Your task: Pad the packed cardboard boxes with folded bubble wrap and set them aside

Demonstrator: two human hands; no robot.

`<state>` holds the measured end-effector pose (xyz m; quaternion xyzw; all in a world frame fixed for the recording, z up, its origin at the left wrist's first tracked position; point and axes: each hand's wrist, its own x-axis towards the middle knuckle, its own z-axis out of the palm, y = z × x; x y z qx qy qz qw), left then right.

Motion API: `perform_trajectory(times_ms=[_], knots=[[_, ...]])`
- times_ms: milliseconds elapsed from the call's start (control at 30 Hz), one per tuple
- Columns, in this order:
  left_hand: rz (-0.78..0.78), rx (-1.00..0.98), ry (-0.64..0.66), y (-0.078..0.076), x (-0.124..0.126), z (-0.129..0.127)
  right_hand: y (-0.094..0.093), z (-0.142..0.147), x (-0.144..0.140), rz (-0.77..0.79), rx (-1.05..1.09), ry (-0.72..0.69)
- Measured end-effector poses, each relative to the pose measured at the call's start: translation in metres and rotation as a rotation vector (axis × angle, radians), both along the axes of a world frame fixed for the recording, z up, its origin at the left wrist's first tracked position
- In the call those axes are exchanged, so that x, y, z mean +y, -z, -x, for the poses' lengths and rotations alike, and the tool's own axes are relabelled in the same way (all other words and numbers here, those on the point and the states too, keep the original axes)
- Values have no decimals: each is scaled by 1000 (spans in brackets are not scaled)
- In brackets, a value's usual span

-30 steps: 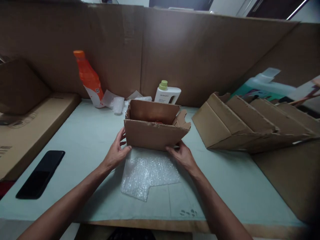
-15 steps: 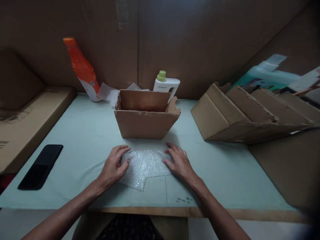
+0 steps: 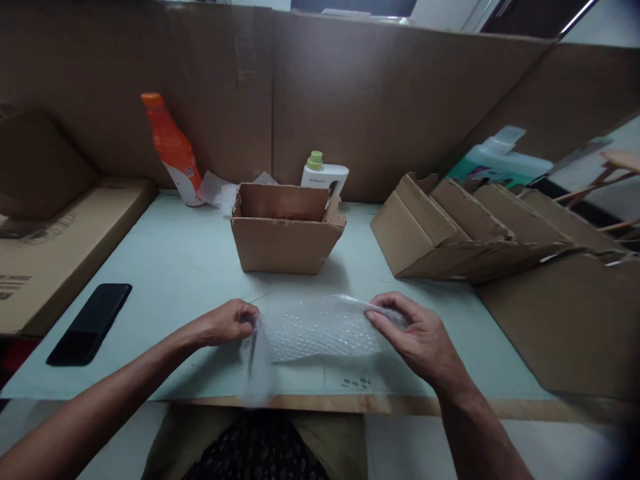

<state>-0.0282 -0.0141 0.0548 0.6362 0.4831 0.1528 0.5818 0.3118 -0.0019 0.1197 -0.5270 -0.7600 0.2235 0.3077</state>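
A sheet of clear bubble wrap (image 3: 320, 330) is stretched between my two hands above the front of the table. My left hand (image 3: 233, 323) pinches its left end, where a loose flap hangs down toward the table edge, blurred by motion. At the right end, my right hand (image 3: 417, 333) grips the sheet between thumb and fingers. Just beyond the wrap stands an open cardboard box (image 3: 287, 247); most of its inside is hidden from me.
Behind the box is a white bottle with a green cap (image 3: 325, 175). An orange bottle (image 3: 173, 150) leans at the back left, near crumpled wrap (image 3: 220, 192). A black phone (image 3: 90, 325) lies left. A divided cardboard holder (image 3: 450, 243) and a teal bottle (image 3: 500, 163) are right.
Both hands have closed on the bubble wrap, which lay flat under them before. The sheet is now lifted and drawn wider, my right hand having moved right. The camera view has tilted up.
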Motion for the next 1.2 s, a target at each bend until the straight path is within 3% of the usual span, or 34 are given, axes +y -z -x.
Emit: perform_trajectory(times_ms=[167,367,467,567,667,733,833,933,1000,1067,1133,1200], knots=[[237,-186,-153,3,-35,17,7,-9,12,79,-44,-15],[521,-377,-488,22,-91,-4,40,26,63,148,-170,-158],[601,-460,-648,30,-120,-14,55,41,71,52,-209,-178],[688,-551,-797,34,-142,-22,60,41,37,-56,-239,-295],[717,-597,-875,35,-152,-28,64,38,-31,3,-264,-534],[722,-623,-861,34,-154,-29,74,46,-79,48,-258,-597],[725,-651,-738,31,-154,-22,97,69,-129,-27,-75,-538],[515,-475,-683,26,-153,-6,117,85,-141,79,174,-307],[176,-228,-743,21,-153,1,123,88,-133,270,295,-91],[-212,-21,-706,17,-152,1,124,88,-120,428,355,54],[-520,64,-495,16,-148,-9,123,88,-108,487,335,80],[-695,92,-224,21,-141,-22,121,86,-100,467,230,64]])
